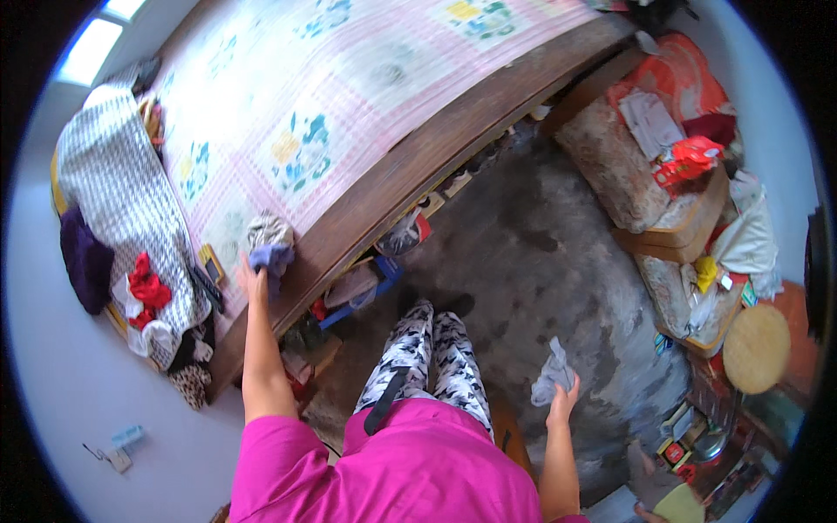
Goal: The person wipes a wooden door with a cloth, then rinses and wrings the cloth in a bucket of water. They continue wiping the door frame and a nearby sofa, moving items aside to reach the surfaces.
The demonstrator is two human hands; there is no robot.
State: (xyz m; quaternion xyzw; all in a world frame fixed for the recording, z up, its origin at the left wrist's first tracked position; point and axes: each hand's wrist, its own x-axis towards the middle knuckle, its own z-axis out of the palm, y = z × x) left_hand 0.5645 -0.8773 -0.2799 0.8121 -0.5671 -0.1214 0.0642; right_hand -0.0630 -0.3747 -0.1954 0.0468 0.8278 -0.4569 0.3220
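My left hand (pixel 253 277) reaches to the edge of the bed and grips a bluish-purple cloth (pixel 274 256). Against that cloth lies a crumpled beige-grey cloth (pixel 269 229), resting on the bed's patterned sheet (pixel 349 113). Out to the right, over the floor, my right hand (pixel 563 403) holds a crumpled light grey cloth (pixel 553 373), which stands up from the fingers. Folds of cloth partly hide the fingertips of both hands.
A wooden bed rail (pixel 453 131) crosses in front of me, with a blue crate (pixel 370 296) beneath. Clothes and a checked blanket (pixel 122 166) lie at the left. Stacked cushions (pixel 610 166), bags and a round stool top (pixel 757 349) crowd the right, beyond the dark floor (pixel 540 261).
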